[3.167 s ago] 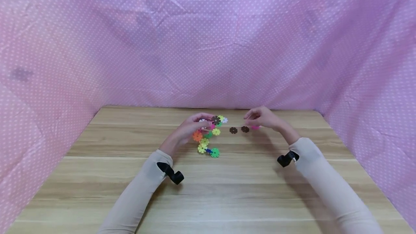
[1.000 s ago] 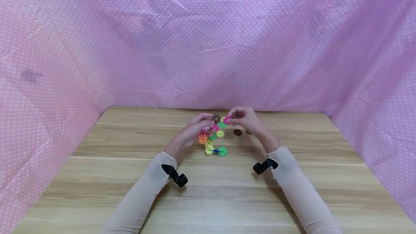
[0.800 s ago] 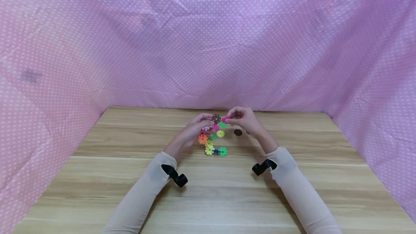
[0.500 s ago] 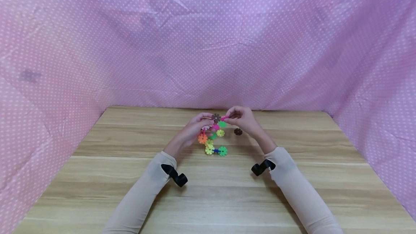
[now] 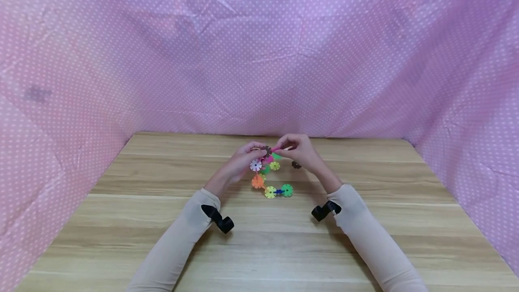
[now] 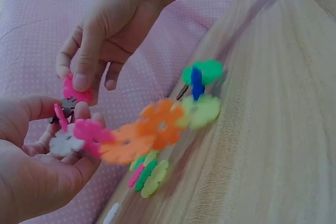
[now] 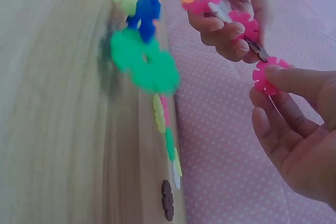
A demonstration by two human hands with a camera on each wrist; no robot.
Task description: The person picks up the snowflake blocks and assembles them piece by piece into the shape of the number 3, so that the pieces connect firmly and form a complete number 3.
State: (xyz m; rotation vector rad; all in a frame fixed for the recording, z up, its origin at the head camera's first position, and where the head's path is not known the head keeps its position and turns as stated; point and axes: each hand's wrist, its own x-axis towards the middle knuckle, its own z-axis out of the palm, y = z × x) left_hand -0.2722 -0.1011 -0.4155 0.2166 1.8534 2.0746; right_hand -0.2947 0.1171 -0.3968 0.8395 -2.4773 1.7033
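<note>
My left hand (image 5: 243, 159) grips a chain of interlocking snowflake discs near its brown disc (image 5: 266, 151). A white disc (image 5: 256, 165), an orange disc (image 5: 257, 181), a yellow disc (image 5: 270, 192), a blue disc (image 7: 148, 11) and a green disc (image 5: 287, 190) follow along the chain, which hangs above the table. Between thumb and fingers, my right hand (image 5: 300, 150) pinches a pink disc (image 7: 260, 80). In the right wrist view its edge meets the brown disc's edge; how deep the slots engage cannot be seen.
Loose discs lie on the wooden table (image 5: 259, 247) behind the chain, among them a yellow one (image 5: 275, 166) and a green one (image 7: 169, 142). A brown disc (image 5: 296, 164) lies below my right hand. Pink dotted cloth (image 5: 259, 57) surrounds the table.
My right hand picked up the pink disc at the right and brought it left to the chain's brown disc. The chain's lower end has swung slightly right.
</note>
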